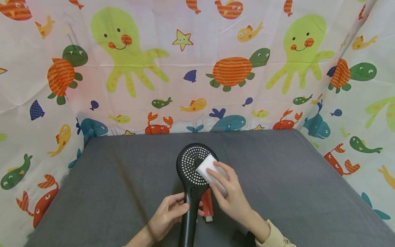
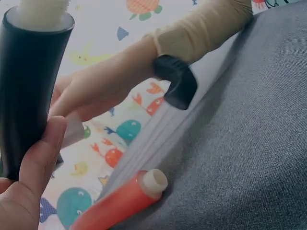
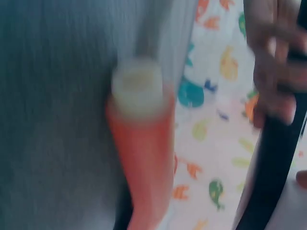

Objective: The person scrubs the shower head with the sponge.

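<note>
A black shower head with a white-dotted spray face lies over the grey table. My left hand grips its black handle near the bottom end. My right hand holds a white sponge block and presses it on the right side of the spray face. An orange tube with a white cap lies on the table under the handle, between both hands; the tube shows close in the left wrist view, and the tube is blurred in the right wrist view.
A curtain printed with octopuses, turtles and fish surrounds the table at the back and both sides. The grey cloth stretches bare to the left and right of the hands. A beige sleeve covers my right forearm.
</note>
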`<state>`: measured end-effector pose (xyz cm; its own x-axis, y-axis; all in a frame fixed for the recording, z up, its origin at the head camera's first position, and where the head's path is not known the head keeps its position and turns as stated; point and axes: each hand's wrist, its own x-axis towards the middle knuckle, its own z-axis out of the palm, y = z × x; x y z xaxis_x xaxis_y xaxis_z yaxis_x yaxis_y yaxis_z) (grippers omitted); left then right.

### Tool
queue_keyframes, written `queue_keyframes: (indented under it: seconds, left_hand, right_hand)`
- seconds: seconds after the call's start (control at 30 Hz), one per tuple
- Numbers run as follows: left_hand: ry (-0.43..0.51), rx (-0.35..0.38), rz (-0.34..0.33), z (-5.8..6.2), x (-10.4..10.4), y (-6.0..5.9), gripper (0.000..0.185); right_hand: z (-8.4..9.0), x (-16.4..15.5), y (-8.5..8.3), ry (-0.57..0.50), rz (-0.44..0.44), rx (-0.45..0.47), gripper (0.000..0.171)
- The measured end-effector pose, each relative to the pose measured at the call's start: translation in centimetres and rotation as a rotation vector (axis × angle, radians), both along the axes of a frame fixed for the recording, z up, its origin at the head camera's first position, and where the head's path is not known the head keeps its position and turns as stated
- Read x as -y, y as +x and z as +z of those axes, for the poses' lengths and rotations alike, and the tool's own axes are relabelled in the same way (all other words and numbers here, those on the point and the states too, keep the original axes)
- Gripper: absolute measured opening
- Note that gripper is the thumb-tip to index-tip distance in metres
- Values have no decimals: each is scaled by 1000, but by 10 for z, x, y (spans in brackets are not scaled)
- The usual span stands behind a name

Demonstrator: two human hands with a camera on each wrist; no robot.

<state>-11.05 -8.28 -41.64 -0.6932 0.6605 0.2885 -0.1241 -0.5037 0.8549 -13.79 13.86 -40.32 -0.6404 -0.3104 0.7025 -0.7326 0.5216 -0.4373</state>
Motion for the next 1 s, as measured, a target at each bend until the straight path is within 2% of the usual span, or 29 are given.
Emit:
queue_keyframes:
  seconds: [0.13,0.23,0.33,0.47,0.6,0.7,0.83,1.0]
  left_hand:
    - [-4,-13,-47,-2,-1,0,36]
    - [-45,3,-105,-3,-4,3,37]
    - [-91,41,-148,-2,-6,6,38]
    - [-10,25,-173,-3,-8,7,39]
    - [53,3,-149,-2,-5,5,39]
    - [72,-21,-98,-2,-2,2,38]
    - [89,-43,-47,-3,1,-1,38]
    - [56,-24,-48,-4,1,-1,39]
  right_hand:
    - [4,14,9,26,117,-76,30]
    - [12,19,4,56,147,-126,31]
    - [18,17,-7,60,103,-134,32]
    - [23,5,-21,9,-10,-125,34]
    - [21,-6,-24,-32,-112,-106,43]
    - [15,-8,-18,-31,-150,-58,45]
    - [6,-1,-1,-8,-84,-28,37]
    - [7,18,13,72,52,-98,32]
